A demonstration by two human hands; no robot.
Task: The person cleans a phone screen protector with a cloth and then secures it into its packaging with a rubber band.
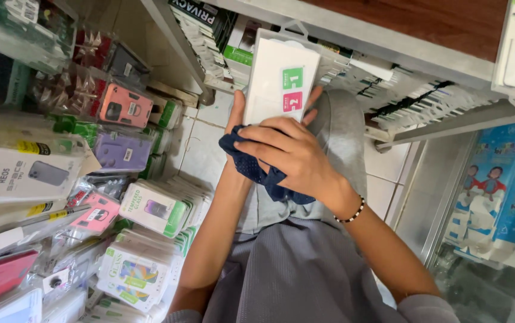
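Head cam, looking down. Left hand (pixel 237 122) holds a white screen-protector pack (pixel 281 81) from behind/below, thumb up along its left edge, fingers hidden behind the pack w/ one fingertip showing past its right edge, so closed around it. The pack stands tilted up, above both hands, w/ a green & a pink tab sticker (pixel 292 90) on its face.

Right hand (pixel 293 155) is curled shut on a dark blue cloth (pixel 257 170), bunched under the fingers, pressed against the pack's lower edge; cloth hangs below the palm. Beaded bracelet (pixel 351 214) on right wrist. Grey-clad lap below.

Left: shelves of phone cases (pixel 122 107) & boxed tempered glass (pixel 152 208). Right: blue printed package (pixel 497 191).
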